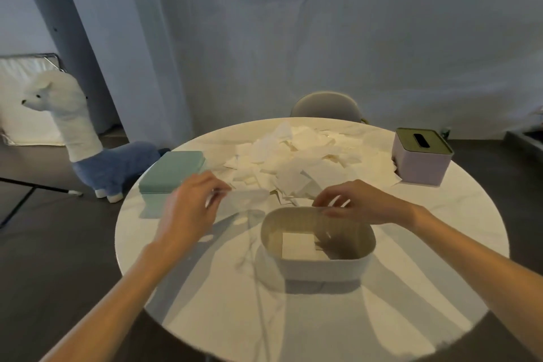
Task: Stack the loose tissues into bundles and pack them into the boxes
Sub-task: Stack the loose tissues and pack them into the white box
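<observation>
1. The task looks barely begun: the open white box near the middle of the round table holds only a few flat tissues at its bottom.
2. Most of the work is left. A big heap of loose tissues lies spread across the far half of the table, unstacked.
3. The left hand pinches what seems to be a thin tissue sheet by its edge, blurred, above the table left of the white box.
4. The right hand hovers over the far rim of the white box with fingers curled; whether it holds a tissue I cannot tell.
5. A green box with its lid on sits at the left, and a pale purple box with a slotted green lid at the far right, touching the heap's edge. Both probably need opening before packing.
6. Beyond the table stand a chair and, on the floor at left, a plush alpaca; neither is in the way.
</observation>
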`<move>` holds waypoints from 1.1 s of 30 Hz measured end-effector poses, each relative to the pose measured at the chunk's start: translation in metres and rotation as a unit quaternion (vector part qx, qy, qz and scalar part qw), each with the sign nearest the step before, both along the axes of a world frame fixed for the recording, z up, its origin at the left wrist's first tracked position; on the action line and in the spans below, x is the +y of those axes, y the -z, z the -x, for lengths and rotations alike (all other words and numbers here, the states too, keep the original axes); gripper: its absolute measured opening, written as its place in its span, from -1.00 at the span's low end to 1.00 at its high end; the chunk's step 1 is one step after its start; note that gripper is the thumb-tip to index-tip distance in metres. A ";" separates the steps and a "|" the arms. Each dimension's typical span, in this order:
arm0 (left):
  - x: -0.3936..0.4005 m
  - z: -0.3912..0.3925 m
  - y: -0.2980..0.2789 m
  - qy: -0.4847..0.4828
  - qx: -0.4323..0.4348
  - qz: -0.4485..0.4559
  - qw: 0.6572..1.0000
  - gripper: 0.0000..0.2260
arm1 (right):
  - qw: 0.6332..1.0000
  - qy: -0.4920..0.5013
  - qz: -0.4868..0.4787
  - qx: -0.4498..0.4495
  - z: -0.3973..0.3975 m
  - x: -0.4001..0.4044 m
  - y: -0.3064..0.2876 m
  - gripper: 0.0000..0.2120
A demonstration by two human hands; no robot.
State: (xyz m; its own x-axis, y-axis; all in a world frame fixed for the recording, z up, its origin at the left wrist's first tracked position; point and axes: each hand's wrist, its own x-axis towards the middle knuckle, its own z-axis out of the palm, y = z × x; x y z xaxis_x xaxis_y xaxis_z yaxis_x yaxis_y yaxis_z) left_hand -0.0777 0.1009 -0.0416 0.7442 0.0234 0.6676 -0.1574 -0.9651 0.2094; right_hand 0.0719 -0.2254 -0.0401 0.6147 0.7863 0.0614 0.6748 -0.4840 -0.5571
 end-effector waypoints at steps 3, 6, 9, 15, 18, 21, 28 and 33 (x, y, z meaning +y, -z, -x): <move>0.003 0.016 0.029 0.029 0.058 0.009 0.998 -0.83 | 1.000 -0.009 0.014 0.007 0.001 -0.003 -0.001 -0.83; 0.006 0.032 0.049 0.035 0.142 -0.014 0.989 -0.83 | 0.998 -0.027 0.043 0.032 0.002 -0.008 -0.006 -0.85; 0.007 0.035 0.053 0.027 0.221 -0.033 0.974 -0.86 | 0.998 -0.008 0.030 0.060 -0.004 -0.009 -0.008 -0.87; -0.023 0.001 0.032 0.131 0.239 0.228 0.935 -0.86 | 0.981 0.132 -0.051 -0.133 -0.038 -0.004 0.011 -0.52; -0.053 -0.015 0.024 0.201 0.354 0.386 0.828 -0.60 | 0.981 0.100 -0.046 -0.157 -0.045 0.002 0.018 -0.49; -0.060 -0.029 0.032 0.202 0.406 0.390 0.801 -0.44 | 0.989 0.028 -0.078 -0.126 -0.044 0.006 0.026 -0.68; -0.067 -0.096 0.042 0.209 0.299 0.504 0.783 -0.41 | 0.997 0.002 0.045 -0.060 -0.049 0.004 0.060 -0.32; -0.076 -0.138 0.046 0.224 0.174 0.483 0.828 -0.66 | 0.986 0.022 0.026 -0.165 -0.063 0.027 0.067 -0.70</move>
